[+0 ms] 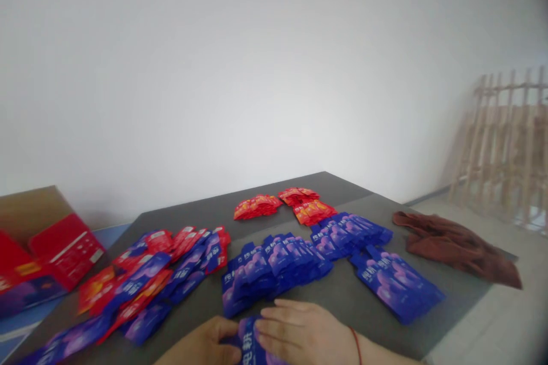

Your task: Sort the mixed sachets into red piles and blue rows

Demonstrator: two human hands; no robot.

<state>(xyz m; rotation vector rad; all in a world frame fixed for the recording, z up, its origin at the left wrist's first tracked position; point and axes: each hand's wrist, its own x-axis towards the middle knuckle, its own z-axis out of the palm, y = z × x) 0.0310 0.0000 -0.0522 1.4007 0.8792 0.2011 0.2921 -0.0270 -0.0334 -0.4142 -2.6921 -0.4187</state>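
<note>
A blue sachet [247,342] with white print and purple pictures lies at the front edge of the view, partly covered by both hands. My left hand [205,343] has its fingers closed at the sachet's left edge. Across its right part my right hand [306,332] rests flat, fingers stretched out; a red cord circles that wrist. Just beyond them, overlapping blue sachets [278,262] form a fanned row. Another blue row [349,234] lies farther right, with a small blue group [396,285] in front of it.
Mixed red and blue sachets [149,274] are heaped on the left of the dark table [342,308]. Red sachet piles [257,206] sit at the back. An open red box [64,251] stands far left, a brown cloth [454,242] lies right, and a wooden rack [505,148] leans behind.
</note>
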